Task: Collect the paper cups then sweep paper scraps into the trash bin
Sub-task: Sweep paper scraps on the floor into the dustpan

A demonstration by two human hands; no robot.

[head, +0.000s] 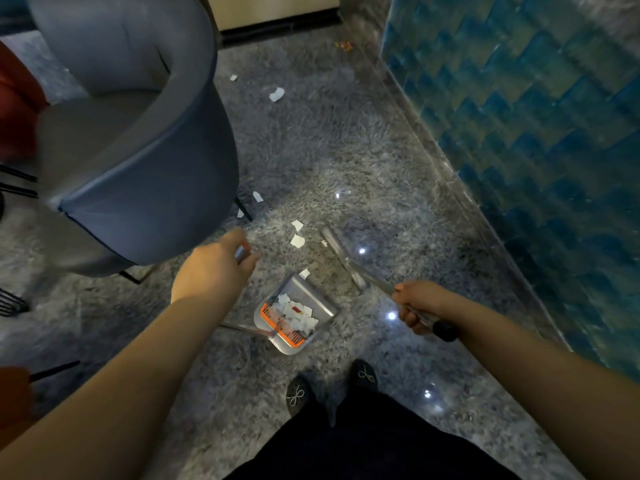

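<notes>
While the left hand (214,268) grips the dustpan's handle top, the dustpan (294,313) sits on the floor (329,150) holding paper scraps (298,315), mouth facing up-right; the right hand (417,304) grips the broom (349,265), handle slanting up-left.

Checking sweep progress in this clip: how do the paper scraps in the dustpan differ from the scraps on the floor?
The scraps in the dustpan are heaped together, touching, against the orange comb; the scraps on the floor lie apart, singly. The dustpan scraps sit near the person's feet; the floor scraps stretch away past the grey chair. One floor scrap lies at the pan's front lip. Both are small white torn pieces.
</notes>
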